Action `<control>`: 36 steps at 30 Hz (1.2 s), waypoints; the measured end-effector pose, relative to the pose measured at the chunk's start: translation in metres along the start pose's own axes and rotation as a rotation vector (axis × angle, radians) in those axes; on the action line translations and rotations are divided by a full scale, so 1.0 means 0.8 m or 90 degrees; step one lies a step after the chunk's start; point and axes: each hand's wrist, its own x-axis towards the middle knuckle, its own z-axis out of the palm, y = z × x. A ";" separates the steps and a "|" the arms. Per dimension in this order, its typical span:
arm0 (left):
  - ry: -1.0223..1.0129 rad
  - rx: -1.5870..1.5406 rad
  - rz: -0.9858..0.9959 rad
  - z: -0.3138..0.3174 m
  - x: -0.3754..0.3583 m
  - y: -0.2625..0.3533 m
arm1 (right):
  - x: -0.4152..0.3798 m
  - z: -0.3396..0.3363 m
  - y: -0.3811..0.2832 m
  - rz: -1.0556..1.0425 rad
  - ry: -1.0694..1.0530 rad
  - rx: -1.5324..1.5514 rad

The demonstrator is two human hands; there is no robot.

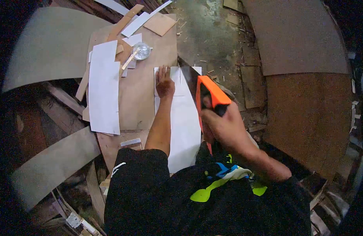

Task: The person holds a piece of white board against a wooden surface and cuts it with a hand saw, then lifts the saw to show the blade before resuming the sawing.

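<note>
A white board (pixel 185 118) with thin dark lines drawn on it lies over the wooden work surface (pixel 138 106). My left hand (pixel 165 83) rests flat on the board's upper left part, its fingers stretched out. On the right, my right hand (pixel 224 120) is wrapped round the orange and black handle of a handsaw (pixel 213 91). The saw's dark blade slants up and left from the handle, its far end at the board's top edge. Part of the board's right edge is hidden behind the saw and my right hand.
Left of the board lies another white panel (pixel 104 88). A clear round container (pixel 141 51) with a flat stick stands among white and wooden offcuts (pixel 160 24). Large sheets (pixel 307 118) are on the right, a curved grey sheet (pixel 55 43) at upper left. Scraps litter the floor (pixel 205 35).
</note>
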 end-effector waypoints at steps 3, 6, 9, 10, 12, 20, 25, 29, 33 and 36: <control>0.027 -0.076 0.008 -0.013 -0.003 0.004 | -0.037 -0.012 -0.008 0.055 -0.024 0.021; 0.057 -0.093 0.016 -0.004 -0.001 0.000 | -0.073 -0.009 0.004 0.048 0.010 -0.068; 0.084 -0.088 0.027 -0.007 -0.002 0.002 | -0.086 -0.019 0.012 0.079 0.002 -0.027; 0.074 -0.075 0.026 -0.007 0.001 0.002 | -0.088 -0.020 0.007 0.119 0.002 -0.025; 0.044 -0.048 0.021 -0.007 -0.002 0.000 | -0.090 -0.017 0.001 0.143 0.008 -0.055; 0.019 -0.056 0.003 0.001 -0.003 -0.002 | -0.044 0.007 0.035 -0.008 0.019 -0.114; 0.007 -0.059 -0.009 -0.012 0.001 0.001 | 0.162 0.002 0.182 -0.139 0.098 -0.149; 0.012 -0.062 -0.015 -0.010 0.004 0.002 | 0.235 0.037 0.211 -0.210 0.095 -0.137; 0.014 -0.053 -0.021 -0.008 -0.001 0.003 | 0.223 0.046 0.188 -0.163 0.103 -0.111; 0.023 -0.044 -0.013 -0.009 0.001 0.001 | 0.221 0.036 0.155 -0.078 0.112 -0.074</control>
